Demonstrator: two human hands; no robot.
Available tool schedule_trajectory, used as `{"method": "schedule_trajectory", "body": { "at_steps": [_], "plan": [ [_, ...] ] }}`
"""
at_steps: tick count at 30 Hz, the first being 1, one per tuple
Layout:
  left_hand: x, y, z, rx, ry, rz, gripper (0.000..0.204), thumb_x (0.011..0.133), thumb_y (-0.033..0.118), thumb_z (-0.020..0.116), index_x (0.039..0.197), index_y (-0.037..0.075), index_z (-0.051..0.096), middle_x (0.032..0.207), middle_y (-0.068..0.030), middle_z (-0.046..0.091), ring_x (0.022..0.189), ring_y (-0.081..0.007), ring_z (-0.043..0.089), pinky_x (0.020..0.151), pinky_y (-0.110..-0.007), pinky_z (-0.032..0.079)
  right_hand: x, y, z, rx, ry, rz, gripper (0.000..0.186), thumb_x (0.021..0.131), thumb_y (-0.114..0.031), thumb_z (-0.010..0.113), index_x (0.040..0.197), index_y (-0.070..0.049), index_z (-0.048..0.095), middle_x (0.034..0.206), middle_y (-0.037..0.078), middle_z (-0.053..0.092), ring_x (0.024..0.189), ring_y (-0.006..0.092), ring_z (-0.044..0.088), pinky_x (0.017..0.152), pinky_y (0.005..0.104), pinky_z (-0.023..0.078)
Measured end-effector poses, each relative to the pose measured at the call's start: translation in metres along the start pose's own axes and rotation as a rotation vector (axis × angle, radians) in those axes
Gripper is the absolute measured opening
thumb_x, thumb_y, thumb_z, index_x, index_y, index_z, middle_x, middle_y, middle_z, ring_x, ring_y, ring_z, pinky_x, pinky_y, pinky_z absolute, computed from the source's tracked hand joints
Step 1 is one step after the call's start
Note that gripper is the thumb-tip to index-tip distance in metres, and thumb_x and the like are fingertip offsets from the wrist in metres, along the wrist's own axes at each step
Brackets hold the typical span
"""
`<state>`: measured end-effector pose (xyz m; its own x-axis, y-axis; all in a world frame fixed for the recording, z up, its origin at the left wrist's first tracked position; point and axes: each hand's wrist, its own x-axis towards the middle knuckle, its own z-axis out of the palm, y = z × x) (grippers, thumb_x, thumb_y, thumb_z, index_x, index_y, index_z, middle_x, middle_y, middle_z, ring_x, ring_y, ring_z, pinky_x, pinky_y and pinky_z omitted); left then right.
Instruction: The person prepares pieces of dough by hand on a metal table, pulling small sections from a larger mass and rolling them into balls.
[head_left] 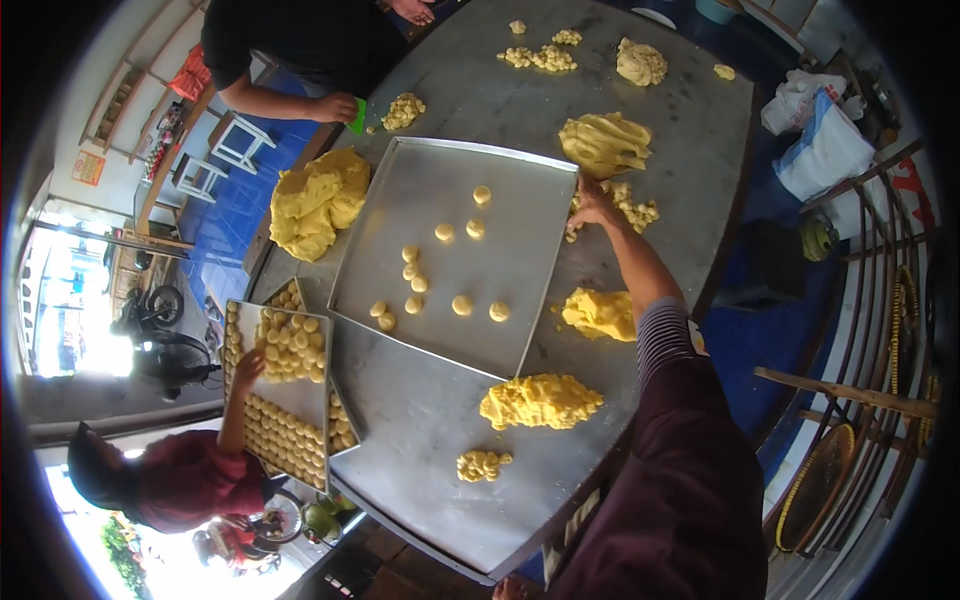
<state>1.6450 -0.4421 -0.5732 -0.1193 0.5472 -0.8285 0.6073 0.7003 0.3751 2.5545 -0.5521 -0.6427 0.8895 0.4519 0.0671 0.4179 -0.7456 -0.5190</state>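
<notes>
My right hand reaches across the table to the far right corner of a large shallow metal tray. Its fingers curl down beside the rim, next to small yellow dough pieces; what they grip is hidden. On the tray lie several round dough balls, scattered apart or touching. A smooth dough lump sits just beyond my hand, and another dough lump lies below my forearm. At the bottom edge only a sliver of my left hand shows, its fingers mostly cut off.
The metal table bears a big dough mound and crumbly dough. At left, a co-worker's hand touches stacked trays of dough balls. Another person's hand holds a green scraper. A rack stands right.
</notes>
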Motion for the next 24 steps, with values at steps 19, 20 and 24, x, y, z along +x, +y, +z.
{"method": "schedule_trajectory", "body": {
  "at_steps": [19, 20, 24],
  "plan": [
    [-0.022, 0.220, 0.084, 0.378, -0.126, 0.434, 0.029, 0.099, 0.019, 0.056, 0.118, -0.003, 0.059, 0.101, -0.0158, 0.071, 0.080, -0.0225, 0.072, 0.059, -0.030, 0.054, -0.107, -0.010, -0.045, -0.097, -0.050, 0.265, 0.062, 0.072, -0.025, 0.079, 0.129, -0.012, 0.058, 0.127, 0.019, 0.048, 0.117, 0.0379, 0.053, 0.091, 0.0474, 0.050],
    [-0.019, 0.216, 0.083, 0.379, -0.126, 0.423, 0.029, 0.099, 0.019, 0.056, 0.118, -0.003, 0.059, 0.102, -0.0160, 0.071, 0.080, -0.0226, 0.072, 0.060, -0.030, 0.054, -0.109, -0.004, -0.037, -0.124, 0.045, 0.266, 0.065, 0.074, -0.028, 0.080, 0.132, -0.012, 0.056, 0.130, 0.020, 0.046, 0.121, 0.0387, 0.050, 0.092, 0.0498, 0.049],
    [-0.018, 0.195, 0.072, 0.388, -0.121, 0.352, 0.030, 0.099, 0.019, 0.056, 0.118, -0.003, 0.059, 0.102, -0.0162, 0.071, 0.081, -0.0228, 0.072, 0.061, -0.030, 0.054, -0.105, -0.008, -0.033, -0.298, 0.218, 0.318, 0.106, 0.061, -0.056, 0.087, 0.148, -0.016, 0.039, 0.142, 0.025, 0.034, 0.133, 0.0457, 0.038, 0.095, 0.0704, 0.037]
  ]
}}
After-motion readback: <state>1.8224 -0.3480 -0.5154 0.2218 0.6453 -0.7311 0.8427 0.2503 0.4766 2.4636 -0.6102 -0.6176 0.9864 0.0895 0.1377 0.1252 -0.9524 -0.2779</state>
